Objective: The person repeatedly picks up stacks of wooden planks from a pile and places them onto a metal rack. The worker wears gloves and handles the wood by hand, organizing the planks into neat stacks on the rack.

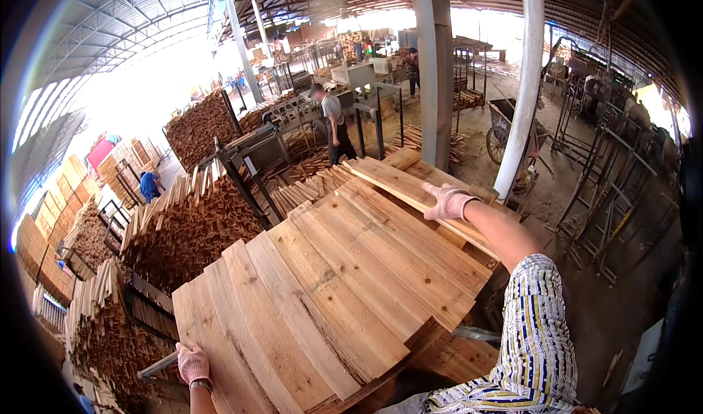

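A layer of pale, knotty wooden planks (315, 275) lies side by side in front of me on top of a stack. My right hand (447, 202), in a pinkish work glove, reaches forward past the layer's right side. It grips a single plank (388, 185) across its width, fingers over the top and thumb at the near edge. This plank sits apart from the layer, above other boards. At the near left corner, my gloved left hand (193, 363) is closed around the end of a metal bar (157, 365), beside the planks' edge. Its fingertips are partly hidden.
Tall stacks of boards (194, 227) stand to the left in metal racks. Ahead, a person in a grey shirt (333, 121) stands near machinery. A steel column (433, 70) and a white post (521, 92) rise beyond my right hand. A wheeled cart (505, 125) and metal frames (611, 187) stand right.
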`<state>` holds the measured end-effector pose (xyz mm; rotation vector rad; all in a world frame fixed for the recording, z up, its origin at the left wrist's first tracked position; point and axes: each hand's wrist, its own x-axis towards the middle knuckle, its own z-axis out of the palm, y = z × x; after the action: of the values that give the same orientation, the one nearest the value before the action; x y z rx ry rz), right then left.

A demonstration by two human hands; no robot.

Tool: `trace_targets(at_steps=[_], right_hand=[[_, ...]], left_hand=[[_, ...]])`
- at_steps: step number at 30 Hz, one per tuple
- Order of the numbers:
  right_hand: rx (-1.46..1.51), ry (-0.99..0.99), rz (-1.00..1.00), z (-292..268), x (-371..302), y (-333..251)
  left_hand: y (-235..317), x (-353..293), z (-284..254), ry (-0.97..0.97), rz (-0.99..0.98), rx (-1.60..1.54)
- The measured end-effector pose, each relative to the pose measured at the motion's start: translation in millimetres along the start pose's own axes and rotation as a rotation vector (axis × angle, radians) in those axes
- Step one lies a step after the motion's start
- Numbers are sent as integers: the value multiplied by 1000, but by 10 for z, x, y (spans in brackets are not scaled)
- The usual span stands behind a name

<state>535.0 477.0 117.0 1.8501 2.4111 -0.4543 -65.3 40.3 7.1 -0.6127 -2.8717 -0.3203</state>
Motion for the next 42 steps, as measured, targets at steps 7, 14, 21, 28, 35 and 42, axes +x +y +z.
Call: trace_targets(at_steps=[7, 14, 21, 28, 35, 42], right_hand=[[147, 132, -152, 276, 72, -155], [336, 33, -16, 203, 721, 349], [38, 190, -161, 40, 470, -162], [62, 218, 52, 322, 722, 355], [-81, 21, -57, 80, 689, 776], [-96, 304, -400, 280, 313, 1538]], left_hand=[[-614, 555, 481, 54, 351, 336], [-459, 453, 376, 151, 181, 87], [-565, 393, 290, 157, 37, 127], [-600, 427, 247, 206, 450, 548], [-1039, 558, 257, 253, 640, 764], [-474, 54, 93, -131, 59, 47]])
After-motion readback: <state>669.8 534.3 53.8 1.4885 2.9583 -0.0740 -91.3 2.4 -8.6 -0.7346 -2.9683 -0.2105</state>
